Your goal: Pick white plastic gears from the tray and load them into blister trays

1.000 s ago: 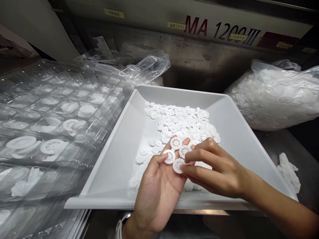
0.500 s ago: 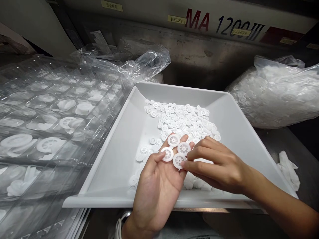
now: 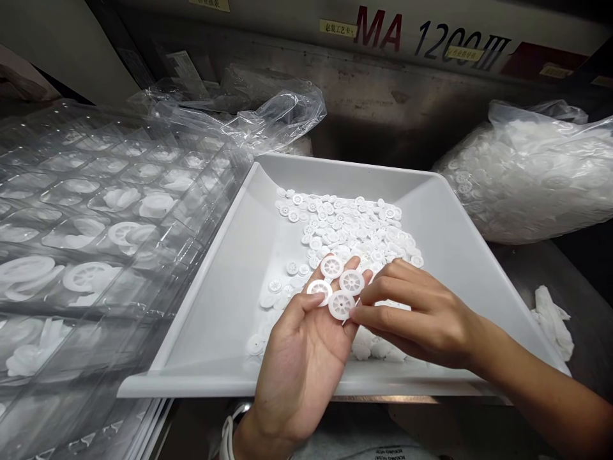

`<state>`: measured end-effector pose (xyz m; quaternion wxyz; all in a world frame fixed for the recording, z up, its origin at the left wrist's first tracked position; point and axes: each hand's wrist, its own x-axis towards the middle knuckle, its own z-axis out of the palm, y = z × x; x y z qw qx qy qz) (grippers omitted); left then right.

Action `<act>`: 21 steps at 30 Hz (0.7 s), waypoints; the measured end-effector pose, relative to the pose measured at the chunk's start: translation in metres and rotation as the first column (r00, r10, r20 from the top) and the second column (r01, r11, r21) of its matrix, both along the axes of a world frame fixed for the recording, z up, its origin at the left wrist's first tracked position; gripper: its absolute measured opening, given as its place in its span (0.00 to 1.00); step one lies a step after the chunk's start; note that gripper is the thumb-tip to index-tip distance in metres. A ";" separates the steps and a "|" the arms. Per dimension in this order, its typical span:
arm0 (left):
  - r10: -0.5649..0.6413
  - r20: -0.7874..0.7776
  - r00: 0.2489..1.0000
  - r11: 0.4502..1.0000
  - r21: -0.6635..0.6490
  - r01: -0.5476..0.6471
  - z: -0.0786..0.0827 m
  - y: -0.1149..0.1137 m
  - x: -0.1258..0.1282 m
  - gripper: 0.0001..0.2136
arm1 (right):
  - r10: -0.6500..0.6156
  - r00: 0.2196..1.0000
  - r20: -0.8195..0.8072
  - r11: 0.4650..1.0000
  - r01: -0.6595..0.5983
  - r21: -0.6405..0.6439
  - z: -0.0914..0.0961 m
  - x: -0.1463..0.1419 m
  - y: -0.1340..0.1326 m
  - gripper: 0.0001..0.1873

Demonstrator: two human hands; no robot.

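Observation:
My left hand lies palm up over the front of the tray, with several small white plastic spoked wheels on its fingers. One wheel sits lowest in this cluster, and another sits just above it. My right hand reaches in from the right, its thumb and fingertips pinching at these wheels. Below both hands lies a loose pile of similar wheels in a white plastic tray. The hands hide the pile's front part.
Stacked clear blister trays holding white wheels fill the left side. On the right sits a clear bag of white parts, with a crumpled white cloth below it. A machine panel marked MA 1200III stands behind.
The view has tilted slightly, so the tray sits higher in the picture. The wheels stay clustered on my left hand, with my right fingers still at them.

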<state>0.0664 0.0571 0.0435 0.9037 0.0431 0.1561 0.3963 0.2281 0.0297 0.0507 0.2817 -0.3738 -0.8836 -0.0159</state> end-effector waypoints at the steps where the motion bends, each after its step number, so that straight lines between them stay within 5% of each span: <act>1: 0.001 -0.006 1.000 1.000 -0.003 -0.001 0.000 0.000 0.000 0.21 | 0.000 1.000 -0.002 1.000 0.000 -0.001 0.000 0.000 0.000 0.07; 21: 0.021 -0.053 0.998 0.995 -0.097 -0.026 -0.004 0.003 -0.001 0.24 | -0.062 0.993 -0.097 0.997 0.058 -0.043 0.000 -0.002 -0.003 0.06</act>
